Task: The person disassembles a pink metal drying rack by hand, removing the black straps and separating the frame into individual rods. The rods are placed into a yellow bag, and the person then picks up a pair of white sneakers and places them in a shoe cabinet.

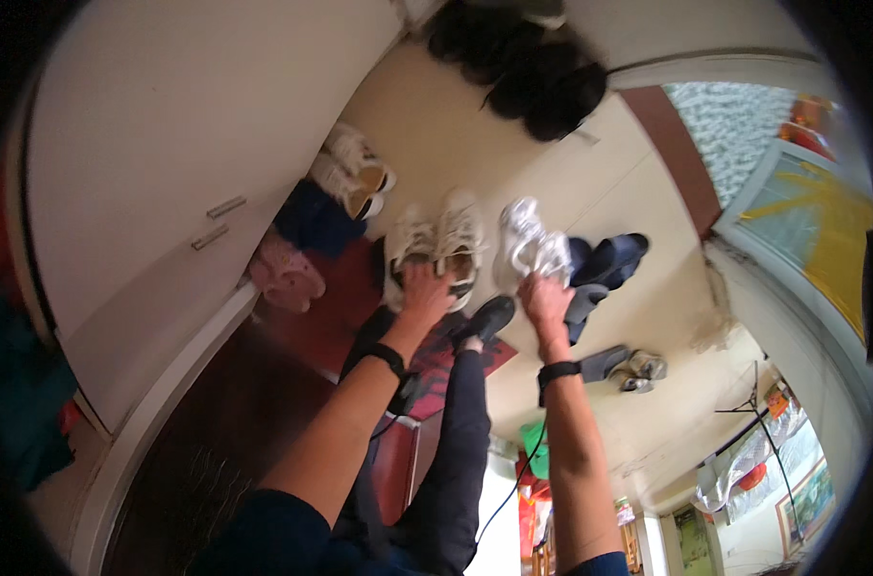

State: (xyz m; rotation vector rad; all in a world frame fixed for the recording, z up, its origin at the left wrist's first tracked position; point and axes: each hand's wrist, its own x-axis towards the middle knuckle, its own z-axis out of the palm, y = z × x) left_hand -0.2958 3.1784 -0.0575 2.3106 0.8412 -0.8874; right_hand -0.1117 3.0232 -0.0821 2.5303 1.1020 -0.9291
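Note:
My left hand (425,288) is closed on the heel ends of a pair of white lace-up sneakers (460,228), its fingers at the shoe openings. The two sneakers stand side by side, toes pointing away from me. To their right, my right hand (547,296) grips the near end of a pair of shiny white shoes (521,228), which are slightly blurred. Just right of that hand are dark blue slippers (617,259) and a grey slipper (586,302). My fingertips are partly hidden by the shoes.
A white cabinet (168,144) fills the left, with more white sneakers (352,163), dark blue cloth-like footwear (316,219) and pink clogs (288,276) beside it. Black shoes (523,67) line the far wall. A red mat (336,331) lies near my feet; beige shoes (643,369) sit right.

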